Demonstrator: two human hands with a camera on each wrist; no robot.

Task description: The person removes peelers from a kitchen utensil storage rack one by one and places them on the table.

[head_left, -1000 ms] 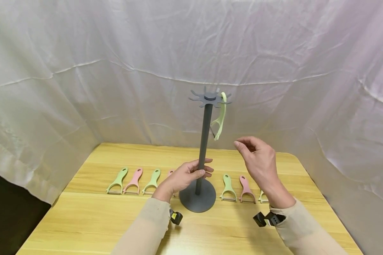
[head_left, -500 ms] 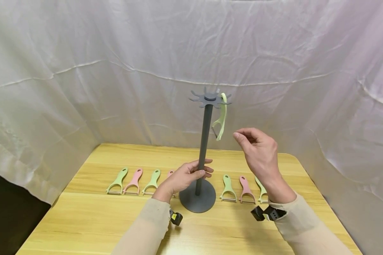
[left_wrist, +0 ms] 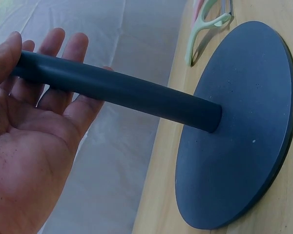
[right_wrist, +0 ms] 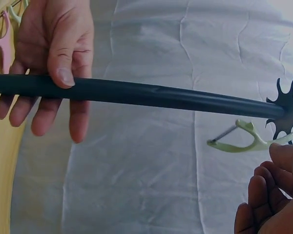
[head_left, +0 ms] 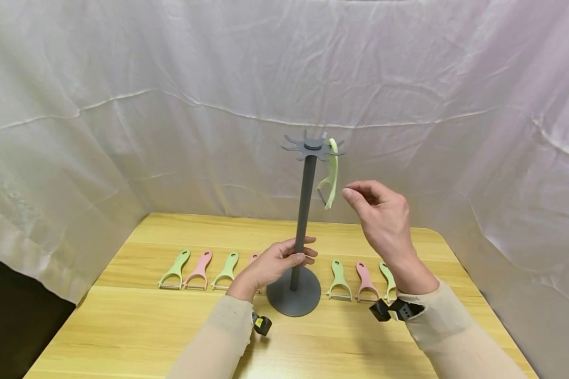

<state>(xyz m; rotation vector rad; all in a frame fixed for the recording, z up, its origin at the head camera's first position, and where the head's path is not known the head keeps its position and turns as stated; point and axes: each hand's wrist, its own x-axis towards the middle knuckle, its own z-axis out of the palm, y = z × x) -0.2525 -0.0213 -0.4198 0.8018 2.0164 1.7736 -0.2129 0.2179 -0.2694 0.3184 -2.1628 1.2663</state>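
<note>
A dark grey stand (head_left: 305, 200) rises from a round base (head_left: 282, 297) on the wooden table. My left hand (head_left: 270, 266) holds its pole low down, thumb across the front and fingers behind. From one prong of the star-shaped top (head_left: 300, 149) hangs a light green peeler (head_left: 333, 171), blade end down. My right hand (head_left: 385, 226) is raised just right of that peeler with loosely bent fingers and nothing between them. In the right wrist view, the right thumb (right_wrist: 285, 156) overlaps the end of the peeler's handle.
Left of the stand, green (head_left: 179, 261) and pink peelers (head_left: 201, 268) lie in a row, one partly behind my left hand. More lie to the right: a green one (head_left: 337, 276), a pink one (head_left: 364, 279) and another green one (head_left: 387, 276). White cloth (head_left: 218, 158) hangs behind the table.
My right hand has risen and come slightly left, nearer the hanging peeler. The peeler's lower end has swung a little to the right. My left hand stays on the pole.
</note>
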